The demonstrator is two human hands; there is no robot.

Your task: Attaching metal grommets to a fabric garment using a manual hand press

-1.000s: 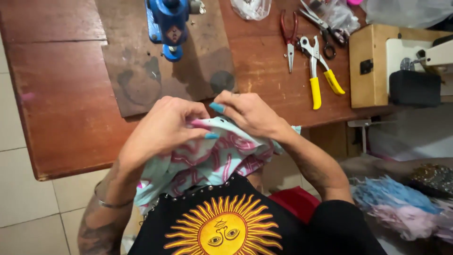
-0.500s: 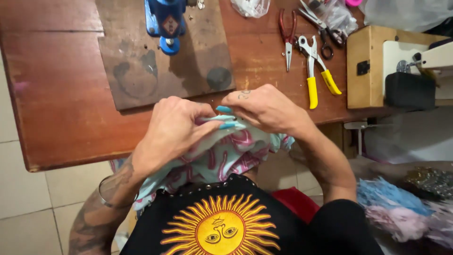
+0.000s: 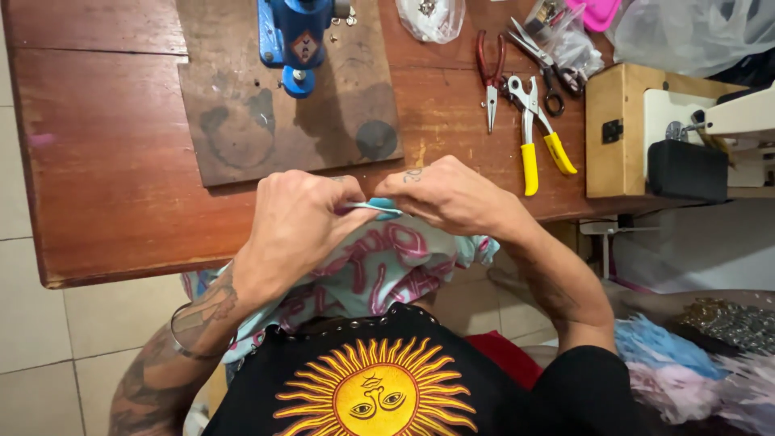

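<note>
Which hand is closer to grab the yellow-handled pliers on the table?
Probably the right hand. The yellow-handled pliers lie just up and to its right, while the left hand sits farther away. Both hands are pinching the light blue fabric.

1. A reddish-brown wooden table [image 3: 105, 161] takes up the upper part of the view, its top worn and scratched.
2. A stained wooden board [image 3: 242, 137] lies flat on it, with a blue hand press [image 3: 295, 36] standing on the board's far end.
3. Right of the board lie red-handled pliers [image 3: 491, 77] and yellow-handled pliers [image 3: 534, 133], just beside each other.
4. A clear plastic bag [image 3: 432, 18] sits at the far edge.
</note>
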